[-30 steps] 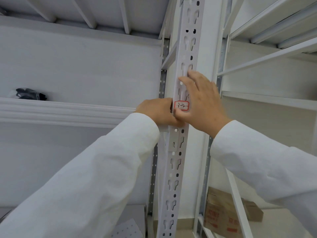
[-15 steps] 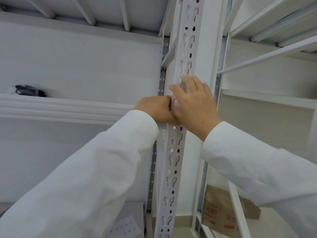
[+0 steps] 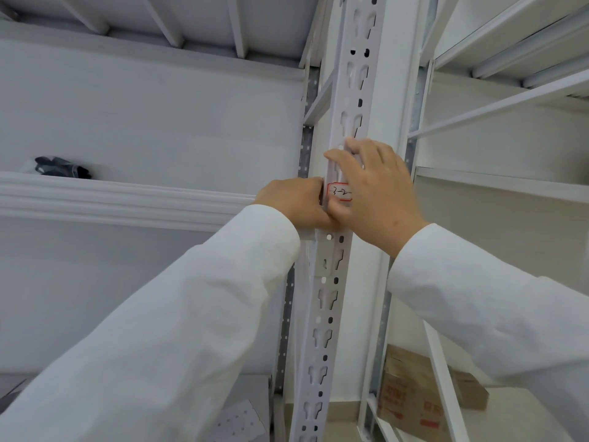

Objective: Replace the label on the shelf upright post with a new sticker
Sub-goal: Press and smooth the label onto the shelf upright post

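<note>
A white perforated upright post (image 3: 331, 298) runs up the middle of the head view. On it sits a small white sticker (image 3: 339, 192) with a red border and handwritten marks. My right hand (image 3: 373, 193) lies flat against the post, fingers spread upward, its thumb pressed just below the sticker and its palm hiding the sticker's right end. From the left side, my left hand (image 3: 294, 204) curls around the post's edge, fingers out of sight behind it. Both arms wear white sleeves.
White shelf boards (image 3: 121, 202) extend left and right of the post. A black object (image 3: 60, 167) lies on the left shelf. A brown cardboard box (image 3: 414, 397) sits low on the right. A perforated white sheet (image 3: 239, 422) lies at the bottom.
My right hand shifted slightly right and up, so the sticker shows again after being mostly covered half a second ago. My left hand stayed on the post's edge.
</note>
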A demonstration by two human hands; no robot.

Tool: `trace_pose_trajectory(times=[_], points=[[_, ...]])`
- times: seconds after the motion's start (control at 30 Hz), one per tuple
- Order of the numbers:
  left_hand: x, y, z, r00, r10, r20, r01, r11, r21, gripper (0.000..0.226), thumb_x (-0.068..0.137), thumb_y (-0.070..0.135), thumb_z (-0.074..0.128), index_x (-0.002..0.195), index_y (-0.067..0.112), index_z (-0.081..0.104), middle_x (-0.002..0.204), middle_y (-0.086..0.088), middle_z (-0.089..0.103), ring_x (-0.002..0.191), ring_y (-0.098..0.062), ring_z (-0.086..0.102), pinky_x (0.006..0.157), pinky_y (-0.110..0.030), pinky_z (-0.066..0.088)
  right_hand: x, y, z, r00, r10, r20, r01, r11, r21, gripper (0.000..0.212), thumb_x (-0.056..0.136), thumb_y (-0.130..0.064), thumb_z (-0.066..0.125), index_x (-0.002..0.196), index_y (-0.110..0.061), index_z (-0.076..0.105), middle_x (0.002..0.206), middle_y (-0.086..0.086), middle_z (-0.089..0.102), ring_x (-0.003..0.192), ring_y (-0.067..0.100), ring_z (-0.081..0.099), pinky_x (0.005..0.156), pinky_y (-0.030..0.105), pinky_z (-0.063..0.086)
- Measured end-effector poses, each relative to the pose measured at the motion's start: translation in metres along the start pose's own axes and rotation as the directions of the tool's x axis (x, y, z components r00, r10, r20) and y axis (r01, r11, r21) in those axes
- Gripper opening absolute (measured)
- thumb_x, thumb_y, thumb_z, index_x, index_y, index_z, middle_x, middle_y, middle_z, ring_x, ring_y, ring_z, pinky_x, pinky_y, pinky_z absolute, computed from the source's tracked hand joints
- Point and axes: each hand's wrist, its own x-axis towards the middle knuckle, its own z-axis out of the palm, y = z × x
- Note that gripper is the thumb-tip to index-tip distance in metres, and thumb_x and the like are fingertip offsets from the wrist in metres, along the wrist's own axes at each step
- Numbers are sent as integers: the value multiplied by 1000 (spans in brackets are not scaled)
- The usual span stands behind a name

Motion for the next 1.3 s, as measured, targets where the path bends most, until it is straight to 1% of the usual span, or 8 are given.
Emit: trace_pose_trajectory(times=[0.33, 0.4, 0.5, 0.63, 0.8, 1.03, 1.23, 1.3], points=[[-2, 1, -3, 1000, 2, 17, -2, 1000, 18, 39, 71, 56, 62, 90, 24, 49, 86, 6, 64, 81, -21, 60, 68, -28, 38, 2, -3, 7, 998, -13, -62, 8, 997, -74, 44, 69, -26, 52, 113, -18, 58, 113, 13, 58, 108, 38, 51, 96, 61, 36], [-3, 2, -4, 1000, -9, 30, 8, 1000, 15, 40, 70, 59, 61, 85, 24, 48, 83, 6, 63, 80, -21, 59, 67, -28, 39, 4, -1, 6, 997, -3, -72, -1, 998, -57, 47, 69, -21, 45, 114, -17, 57, 109, 13, 58, 104, 38, 52, 95, 61, 37], [-3, 1, -3, 999, -11, 41, 11, 1000, 9, 39, 70, 61, 61, 74, 27, 42, 78, 7, 60, 77, -20, 58, 66, -29, 39, 6, 5, 0, 999, 8, -50, -7, 1000, 19, 51, 70, -26, 38, 119, -18, 53, 105, 10, 56, 101, 35, 51, 96, 58, 38], [-4, 3, -5, 1000, 5, 23, -5, 1000, -8, 37, 70, 58, 64, 87, 29, 48, 87, 6, 65, 84, -20, 61, 69, -28, 39, 1, 7, -2, 999, -27, 40, 27, 1000, 9, 58, 68, -36, 52, 124, -21, 48, 119, 7, 52, 115, 31, 45, 100, 57, 33], [-5, 4, -5, 1000, 7, 18, -8, 1000, 3, 37, 72, 55, 64, 88, 27, 47, 88, 6, 65, 84, -20, 61, 69, -28, 39, 1, 6, 1, 1000, -5, 15, 4, 1000, 13, 60, 68, -38, 52, 125, -21, 48, 120, 7, 52, 116, 31, 44, 103, 56, 31], [-6, 5, -4, 1000, -9, 2, 9, 1000, 13, 36, 71, 56, 60, 90, 26, 50, 87, 6, 65, 83, -22, 62, 67, -28, 38, 2, 5, 5, 1000, 12, -19, -12, 1000, 18, 55, 70, -34, 52, 124, -20, 49, 117, 8, 52, 113, 32, 46, 103, 55, 31], [-4, 4, -6, 999, -21, 45, 19, 998, 54, 40, 73, 53, 63, 96, 24, 48, 90, 5, 63, 84, -22, 59, 71, -29, 39, 1, -4, 14, 997, 45, -57, -44, 999, 20, 52, 70, -26, 52, 122, -19, 49, 117, 10, 51, 115, 35, 45, 101, 57, 31], [-3, 4, -6, 998, -25, 55, 21, 997, 70, 37, 77, 50, 60, 97, 22, 47, 89, 4, 61, 86, -24, 59, 71, -30, 39, 1, -10, 17, 995, 65, -77, -62, 997, 45, 52, 69, -21, 51, 122, -18, 50, 118, 13, 51, 115, 36, 43, 99, 53, 34]])
